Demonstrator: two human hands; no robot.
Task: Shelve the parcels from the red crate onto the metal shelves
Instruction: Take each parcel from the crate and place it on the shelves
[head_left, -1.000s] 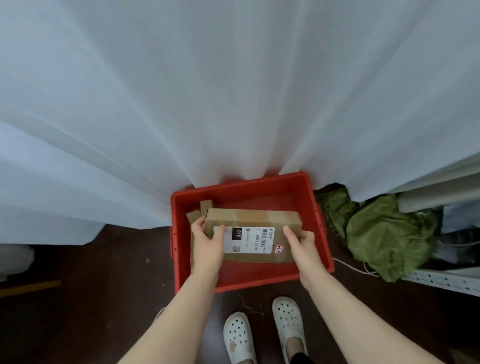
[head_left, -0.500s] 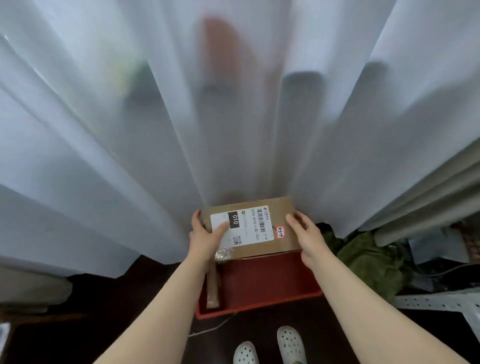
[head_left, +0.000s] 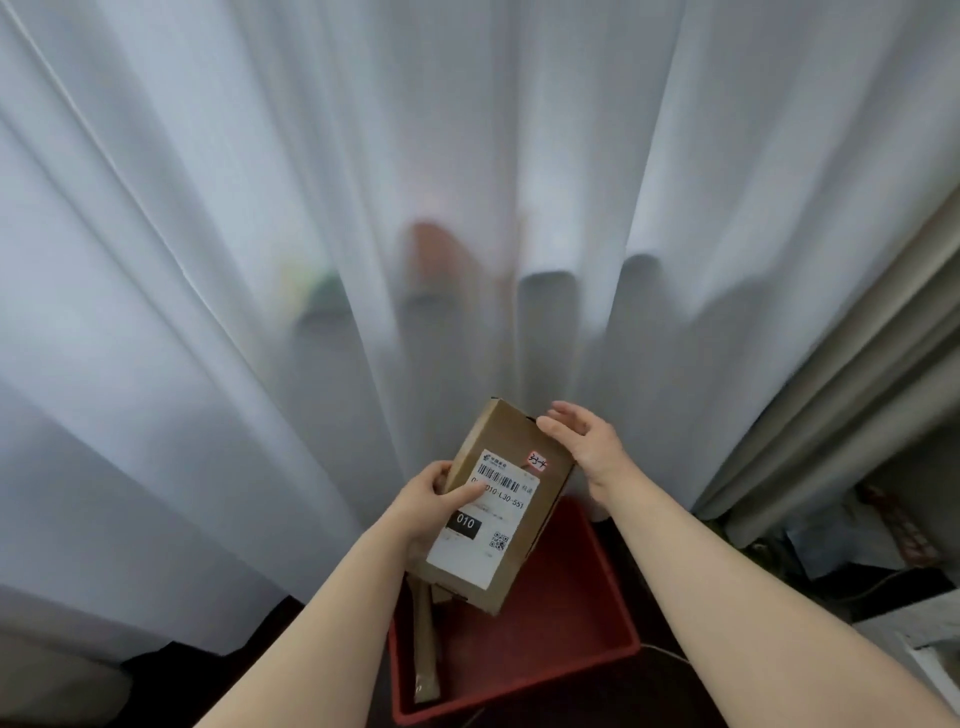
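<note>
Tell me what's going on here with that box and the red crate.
A person holds a labelled cardboard parcel above the red crate. The left hand grips its left edge, thumb on the label; the right hand is open at its far corner. A slim brown parcel lies in the crate.

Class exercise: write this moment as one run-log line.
stage: box held above crate | left hand: grips box | right hand: open beside box | crate: slim parcel inside
</note>
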